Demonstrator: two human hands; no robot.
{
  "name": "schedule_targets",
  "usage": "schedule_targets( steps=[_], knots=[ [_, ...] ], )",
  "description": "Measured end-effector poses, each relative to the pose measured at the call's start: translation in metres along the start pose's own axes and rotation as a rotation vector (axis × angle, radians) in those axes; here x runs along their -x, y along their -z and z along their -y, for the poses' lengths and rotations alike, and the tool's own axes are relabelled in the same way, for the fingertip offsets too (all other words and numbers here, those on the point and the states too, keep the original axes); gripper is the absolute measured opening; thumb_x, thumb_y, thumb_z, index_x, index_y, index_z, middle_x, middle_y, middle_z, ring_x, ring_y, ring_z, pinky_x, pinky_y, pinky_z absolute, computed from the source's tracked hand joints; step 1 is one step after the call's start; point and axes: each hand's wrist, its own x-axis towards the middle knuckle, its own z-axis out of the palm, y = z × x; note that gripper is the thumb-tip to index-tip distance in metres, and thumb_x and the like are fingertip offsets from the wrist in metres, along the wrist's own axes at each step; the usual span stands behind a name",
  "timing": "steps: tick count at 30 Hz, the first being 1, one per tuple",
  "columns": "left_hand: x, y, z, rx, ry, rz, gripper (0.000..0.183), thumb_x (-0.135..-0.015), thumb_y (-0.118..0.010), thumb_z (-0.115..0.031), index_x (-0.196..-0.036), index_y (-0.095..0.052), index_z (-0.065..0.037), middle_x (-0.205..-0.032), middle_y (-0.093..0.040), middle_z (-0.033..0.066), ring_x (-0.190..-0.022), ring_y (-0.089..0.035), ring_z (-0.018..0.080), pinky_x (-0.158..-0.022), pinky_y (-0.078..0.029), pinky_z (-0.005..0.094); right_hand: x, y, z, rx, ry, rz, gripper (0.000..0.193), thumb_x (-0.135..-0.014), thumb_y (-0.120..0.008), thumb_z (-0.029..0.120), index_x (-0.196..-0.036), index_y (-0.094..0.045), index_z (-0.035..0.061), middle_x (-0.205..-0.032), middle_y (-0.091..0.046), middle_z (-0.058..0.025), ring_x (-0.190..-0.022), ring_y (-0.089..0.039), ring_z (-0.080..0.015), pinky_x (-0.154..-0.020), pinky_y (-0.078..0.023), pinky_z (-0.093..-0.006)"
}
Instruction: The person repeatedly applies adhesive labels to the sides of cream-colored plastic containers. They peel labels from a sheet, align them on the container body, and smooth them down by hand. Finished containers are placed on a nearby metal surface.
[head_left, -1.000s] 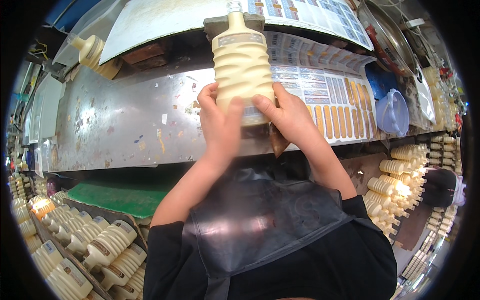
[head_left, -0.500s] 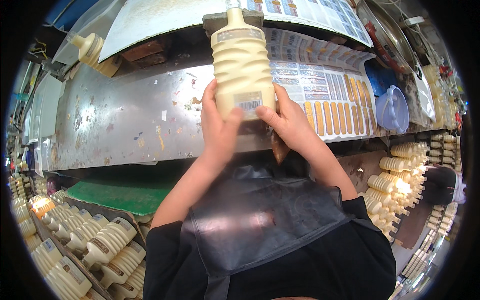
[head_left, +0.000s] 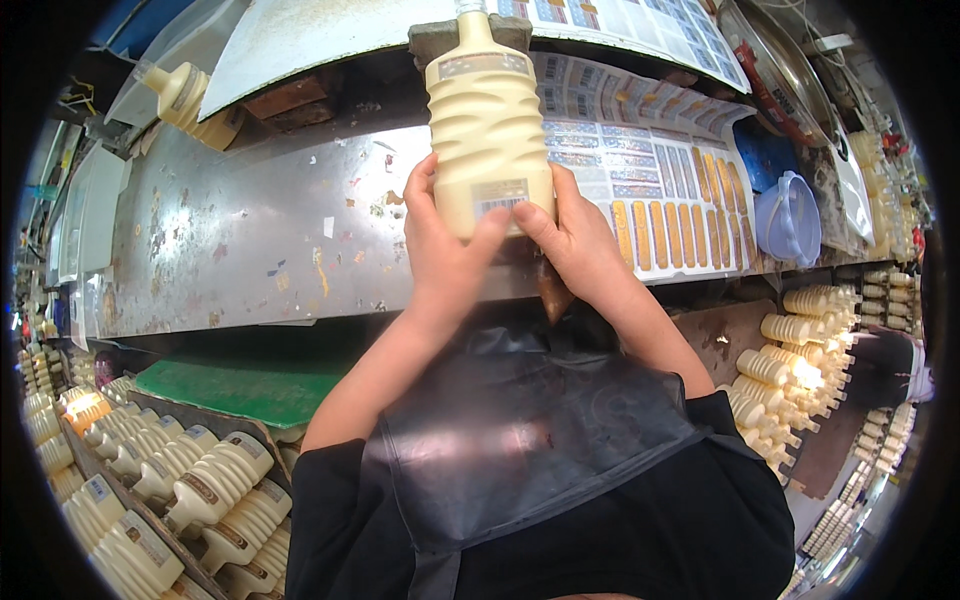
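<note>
A cream bottle (head_left: pixel 487 125) with a wavy, ribbed body lies on its side at the bench's middle, neck pointing away from me. My left hand (head_left: pixel 440 235) is wrapped round its near left side, and my right hand (head_left: pixel 585 240) grips the right side. Both thumbs press on a pale barcode label (head_left: pixel 498 188) near the base, partly covering it. Another label sits by the shoulder. Behind the neck is a grey block (head_left: pixel 425 42). Sheets of gold and silver stickers (head_left: pixel 655 235) lie to the right of the bottle.
A scuffed metal bench (head_left: pixel 230 250) spans the front, with a raised white board (head_left: pixel 300 50) behind. A lilac bucket (head_left: pixel 790 222) stands at right, another cream bottle (head_left: pixel 185 105) at far left. Crated bottles (head_left: pixel 220 480) fill the lower left, beside a green board (head_left: pixel 230 385); more bottles (head_left: pixel 765 368) lie lower right.
My left thumb has slid right across the barcode label, close to the right thumb. The bottle has shifted very slightly right and both hands still hold it.
</note>
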Motion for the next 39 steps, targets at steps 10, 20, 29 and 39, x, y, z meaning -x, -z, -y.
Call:
schedule_targets(
  steps=[10, 20, 29, 39],
  knots=[
    [0.000, 0.002, 0.002, -0.002, -0.021, 0.014, 0.084, -0.086, -0.078, -0.024, -0.149, -0.031, 0.006, -0.134, -0.054, 0.0265, -0.122, -0.059, 0.0326, -0.105, -0.048, 0.0433, -0.002, -0.002, -0.009, -0.082, 0.008, -0.046, 0.067, -0.097, -0.060, 0.053, -0.136, -0.051, -0.0002, -0.105, -0.071, -0.0293, -0.097, -0.069, -0.0455, -0.086, -0.053, -0.0483],
    [-0.003, 0.010, 0.004, -0.031, 0.013, 0.084, 0.094, -0.079, -0.082, -0.026, -0.151, -0.029, 0.003, -0.137, -0.053, 0.0256, -0.127, -0.057, 0.0349, -0.109, -0.046, 0.0451, -0.010, 0.035, 0.030, -0.358, 0.207, -0.084, 0.014, -0.093, -0.072, 0.004, -0.107, -0.070, 0.0024, -0.102, -0.070, -0.0029, -0.096, -0.068, -0.0103, -0.082, -0.056, -0.0294],
    [0.001, 0.029, 0.016, 0.135, 0.029, 0.110, 0.070, -0.092, -0.071, -0.020, -0.153, -0.042, -0.003, -0.144, -0.053, 0.0167, -0.132, -0.053, 0.0275, -0.115, -0.039, 0.0399, 0.000, 0.020, 0.044, 0.424, 1.057, -0.320, 0.025, -0.080, -0.073, 0.007, -0.105, -0.073, 0.0075, -0.097, -0.072, -0.0080, -0.083, -0.070, -0.0249, -0.071, -0.054, -0.0385],
    [0.003, 0.018, 0.014, -0.242, -0.256, -0.028, 0.058, -0.098, -0.063, -0.023, -0.147, -0.044, 0.002, -0.135, -0.053, 0.0188, -0.128, -0.050, 0.0311, -0.114, -0.036, 0.0445, 0.020, 0.005, 0.046, -0.268, 0.302, -0.295, 0.036, -0.098, -0.063, 0.001, -0.132, -0.052, 0.0012, -0.121, -0.062, -0.0103, -0.109, -0.061, -0.0151, -0.095, -0.050, -0.0299]
  ],
)
